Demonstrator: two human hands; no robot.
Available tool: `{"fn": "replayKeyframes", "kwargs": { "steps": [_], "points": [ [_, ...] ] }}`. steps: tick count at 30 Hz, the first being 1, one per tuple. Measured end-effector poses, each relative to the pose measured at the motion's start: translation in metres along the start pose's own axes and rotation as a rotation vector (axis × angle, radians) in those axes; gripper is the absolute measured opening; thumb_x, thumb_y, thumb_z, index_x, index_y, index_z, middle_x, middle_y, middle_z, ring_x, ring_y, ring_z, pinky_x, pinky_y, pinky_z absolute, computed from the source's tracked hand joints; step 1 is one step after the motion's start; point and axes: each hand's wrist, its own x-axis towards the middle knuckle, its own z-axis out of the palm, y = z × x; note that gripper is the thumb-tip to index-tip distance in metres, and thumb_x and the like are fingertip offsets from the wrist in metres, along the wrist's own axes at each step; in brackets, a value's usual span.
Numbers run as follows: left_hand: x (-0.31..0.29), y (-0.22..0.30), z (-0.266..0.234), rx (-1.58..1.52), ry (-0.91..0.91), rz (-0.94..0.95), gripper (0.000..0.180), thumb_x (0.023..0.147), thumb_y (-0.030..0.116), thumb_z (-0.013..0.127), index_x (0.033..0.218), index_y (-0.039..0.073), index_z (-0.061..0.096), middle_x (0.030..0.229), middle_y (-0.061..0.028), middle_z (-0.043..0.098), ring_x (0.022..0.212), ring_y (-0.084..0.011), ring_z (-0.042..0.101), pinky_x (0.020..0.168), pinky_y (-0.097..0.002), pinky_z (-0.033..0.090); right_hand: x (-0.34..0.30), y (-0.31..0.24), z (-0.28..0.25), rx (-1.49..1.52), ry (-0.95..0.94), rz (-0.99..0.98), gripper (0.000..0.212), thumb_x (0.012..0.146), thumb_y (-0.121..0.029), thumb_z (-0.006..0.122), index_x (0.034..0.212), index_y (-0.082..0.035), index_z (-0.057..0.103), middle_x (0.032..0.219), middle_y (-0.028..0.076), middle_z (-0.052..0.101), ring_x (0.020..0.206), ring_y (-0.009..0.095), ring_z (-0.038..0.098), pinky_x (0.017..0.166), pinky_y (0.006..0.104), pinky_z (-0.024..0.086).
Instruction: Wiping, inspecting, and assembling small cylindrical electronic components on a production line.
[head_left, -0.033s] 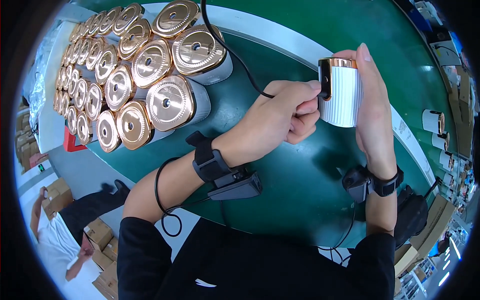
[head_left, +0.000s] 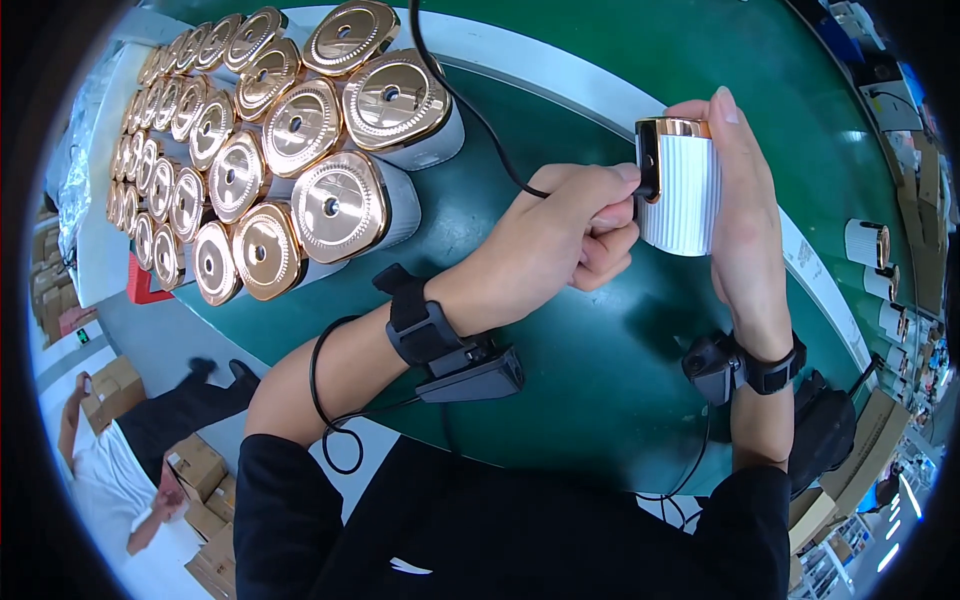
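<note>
My left hand pinches the end of a black cable between thumb and forefinger, its other fingers curled. The plug's tip meets the black side panel of a white ribbed device with a gold rim; whether it sits fully in the port is hidden by my fingertips. My right hand holds that device upright from its right side, fingers wrapped behind it. To the left stand rows of similar gold-topped devices, each with a round hole in the middle of its top.
The green table has a white curved edge strip. Several more white and gold units stand at the far right. Black camera units are strapped to both my wrists, their cables hanging. At lower left, a person is beside cardboard boxes.
My hands and the device have barely shifted. The person at lower left has moved a foot and an arm slightly.
</note>
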Motion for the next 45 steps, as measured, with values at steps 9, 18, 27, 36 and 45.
{"fn": "replayKeyframes", "kwargs": {
  "steps": [9,18,27,36,45],
  "points": [
    [-0.004,-0.012,0.003,-0.054,0.001,-0.057,0.043,0.099,0.029,0.036,0.061,0.014,0.024,0.052,0.0034,0.02,0.047,-0.0083,0.014,0.045,-0.0269,0.012,-0.017,-0.002,0.007,-0.008,0.104,-0.064,0.044,0.1,-0.045,0.042,0.093,-0.003,0.051,0.073,0.001,0.049,0.064,0.007,0.042,0.057,0.0227,0.035],
    [0.0,-0.001,0.013,0.057,0.05,-0.008,0.041,0.099,0.03,0.039,0.064,0.011,0.033,0.054,0.0031,0.027,0.048,-0.0069,0.021,0.045,-0.0256,0.016,0.007,0.019,-0.004,-0.025,0.04,-0.28,0.046,0.099,-0.044,0.035,0.113,-0.003,0.049,0.094,0.012,0.057,0.08,0.017,0.057,0.07,0.0277,0.046],
    [-0.002,0.01,0.017,0.384,0.147,0.232,0.037,0.099,0.032,0.046,0.071,0.008,0.046,0.057,0.0027,0.041,0.051,-0.0042,0.036,0.046,-0.0222,0.026,0.008,0.027,0.009,0.219,0.071,-0.48,0.055,0.094,-0.048,0.043,0.123,-0.001,0.042,0.104,0.019,0.057,0.089,0.026,0.059,0.078,0.0353,0.049],
    [-0.013,0.029,0.041,0.631,0.363,0.585,0.04,0.099,0.03,0.047,0.068,0.006,0.049,0.058,0.0024,0.046,0.053,-0.0055,0.042,0.048,-0.0225,0.031,-0.022,0.003,0.027,0.169,0.177,-0.638,0.037,0.097,-0.022,0.052,0.125,-0.001,0.043,0.111,0.01,0.056,0.098,0.016,0.056,0.089,0.0309,0.044],
    [-0.041,0.07,0.069,0.633,0.465,0.709,0.047,0.099,0.033,0.046,0.063,0.003,0.049,0.058,0.0015,0.043,0.054,-0.0068,0.036,0.051,-0.025,0.032,-0.027,-0.052,-0.002,0.086,0.266,-0.604,0.025,0.096,-0.024,0.056,0.106,-0.001,0.056,0.1,0.007,0.06,0.09,0.012,0.056,0.081,0.0273,0.046]
  ]
}}
